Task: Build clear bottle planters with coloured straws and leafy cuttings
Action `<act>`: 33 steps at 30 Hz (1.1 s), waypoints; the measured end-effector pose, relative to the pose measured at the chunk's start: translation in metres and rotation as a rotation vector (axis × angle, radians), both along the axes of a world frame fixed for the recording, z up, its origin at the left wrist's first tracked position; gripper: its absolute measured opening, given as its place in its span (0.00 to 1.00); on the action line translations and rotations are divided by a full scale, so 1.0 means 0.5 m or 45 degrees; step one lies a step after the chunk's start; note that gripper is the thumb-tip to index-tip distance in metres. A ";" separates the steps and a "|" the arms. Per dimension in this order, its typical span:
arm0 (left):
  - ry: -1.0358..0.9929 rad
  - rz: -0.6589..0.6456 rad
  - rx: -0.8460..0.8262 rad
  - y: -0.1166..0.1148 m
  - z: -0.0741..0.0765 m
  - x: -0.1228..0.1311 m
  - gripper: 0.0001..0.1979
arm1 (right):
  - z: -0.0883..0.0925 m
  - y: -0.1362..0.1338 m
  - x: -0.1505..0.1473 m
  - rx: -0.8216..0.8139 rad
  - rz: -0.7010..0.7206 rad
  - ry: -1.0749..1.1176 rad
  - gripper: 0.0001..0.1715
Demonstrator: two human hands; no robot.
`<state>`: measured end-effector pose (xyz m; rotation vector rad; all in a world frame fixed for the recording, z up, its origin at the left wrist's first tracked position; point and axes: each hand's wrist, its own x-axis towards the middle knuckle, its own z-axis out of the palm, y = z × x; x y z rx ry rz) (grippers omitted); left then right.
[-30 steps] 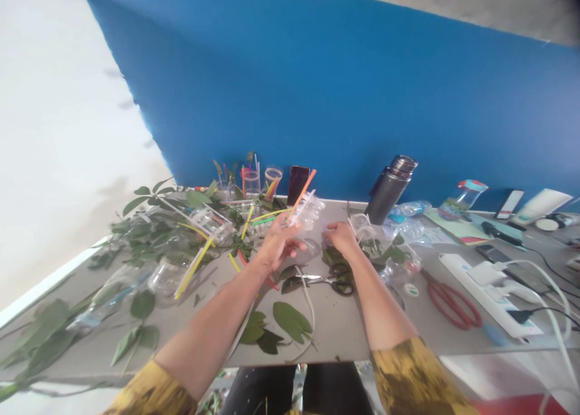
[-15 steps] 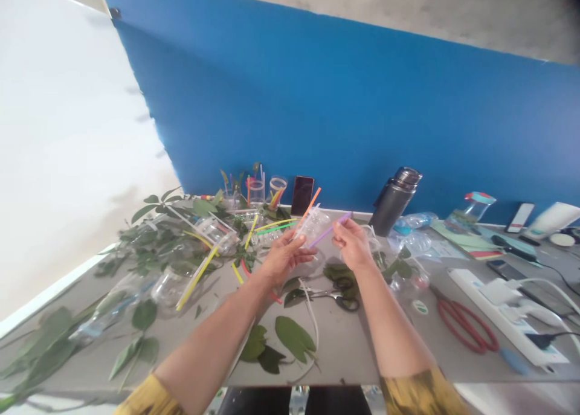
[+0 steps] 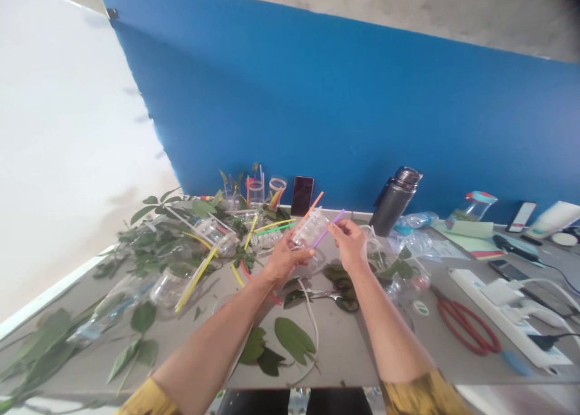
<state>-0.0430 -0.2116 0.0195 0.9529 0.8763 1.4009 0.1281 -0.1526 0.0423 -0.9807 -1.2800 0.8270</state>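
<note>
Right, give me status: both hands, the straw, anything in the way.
Left hand gripping clear plastic piece. Right hand pinching purple straw alongside it. Scissors and loose leaves nearby, clear of the straw.

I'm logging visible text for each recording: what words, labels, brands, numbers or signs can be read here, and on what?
No text can be read.
Round white-and-green piece: markings too small and blurred.
White power strip: any print too blurred.
White tube: any label too blurred.
Dark flask: no lettering visible.
Clear plastic piece in the left hand: no lettering visible.
</note>
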 end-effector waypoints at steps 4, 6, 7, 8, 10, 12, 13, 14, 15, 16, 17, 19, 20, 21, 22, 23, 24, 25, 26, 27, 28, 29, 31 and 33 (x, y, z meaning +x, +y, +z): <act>0.092 0.127 0.016 0.005 -0.011 0.003 0.39 | -0.003 -0.011 -0.020 -0.128 -0.008 0.147 0.23; 0.134 0.161 0.016 0.005 -0.011 0.005 0.39 | -0.006 -0.014 -0.028 -0.198 0.023 0.206 0.24; 0.148 0.168 0.021 0.004 -0.009 0.007 0.38 | -0.007 -0.015 -0.032 -0.227 0.044 0.240 0.25; 0.156 0.175 0.025 0.003 -0.007 0.008 0.37 | -0.008 -0.015 -0.035 -0.249 0.064 0.275 0.26; 0.157 0.189 0.026 0.000 -0.003 0.009 0.35 | -0.008 -0.016 -0.038 -0.273 0.088 0.315 0.26; 0.153 0.186 0.023 -0.002 0.000 0.008 0.33 | -0.008 -0.016 -0.038 -0.262 0.060 0.280 0.25; 0.152 0.176 0.022 -0.003 0.001 0.008 0.33 | -0.007 -0.016 -0.037 -0.241 0.025 0.234 0.24; 0.149 0.162 0.021 -0.003 0.001 0.008 0.32 | -0.007 -0.016 -0.035 -0.209 -0.013 0.177 0.23; 0.141 0.146 0.019 -0.003 0.001 0.008 0.32 | -0.007 -0.015 -0.033 -0.170 -0.051 0.114 0.23; 0.127 0.131 0.016 -0.003 0.000 0.008 0.31 | -0.006 -0.014 -0.030 -0.124 -0.091 0.053 0.22; 0.106 0.116 0.012 -0.003 0.000 0.009 0.30 | -0.005 -0.013 -0.027 -0.078 -0.132 -0.003 0.22; 0.066 0.092 0.006 -0.004 -0.001 0.011 0.28 | -0.003 -0.010 -0.019 0.017 -0.216 -0.087 0.22; 0.052 0.082 0.001 -0.005 0.000 0.012 0.28 | -0.001 -0.008 -0.015 0.055 -0.247 -0.115 0.23; 0.042 0.074 -0.007 -0.006 0.001 0.013 0.28 | 0.001 -0.007 -0.010 0.081 -0.251 -0.137 0.24; 0.035 0.068 -0.017 -0.008 0.002 0.014 0.29 | 0.003 -0.005 -0.006 0.093 -0.215 -0.159 0.25; 0.030 0.062 -0.029 -0.010 0.004 0.014 0.30 | 0.004 -0.003 -0.002 0.086 -0.144 -0.183 0.26; 0.028 0.058 -0.042 -0.012 0.007 0.014 0.31 | 0.004 -0.002 0.003 0.066 -0.052 -0.203 0.26; 0.030 0.056 -0.052 -0.014 0.009 0.014 0.32 | 0.005 0.000 0.007 0.040 0.041 -0.219 0.25; 0.041 0.052 -0.057 -0.016 0.012 0.014 0.32 | 0.004 0.001 0.010 0.019 0.117 -0.222 0.24; 0.058 0.046 -0.056 -0.018 0.014 0.014 0.33 | 0.004 0.001 0.013 0.008 0.168 -0.214 0.23; 0.076 0.036 -0.051 -0.020 0.017 0.013 0.33 | 0.004 0.001 0.015 0.006 0.195 -0.198 0.22; 0.088 0.025 -0.046 -0.022 0.018 0.013 0.33 | 0.004 0.001 0.017 0.012 0.208 -0.180 0.22; 0.085 0.007 -0.047 -0.025 0.020 0.014 0.33 | 0.006 0.000 0.019 0.026 0.217 -0.163 0.21; 0.066 0.004 -0.073 -0.025 0.019 0.015 0.34 | 0.010 -0.003 0.018 0.030 0.224 -0.157 0.20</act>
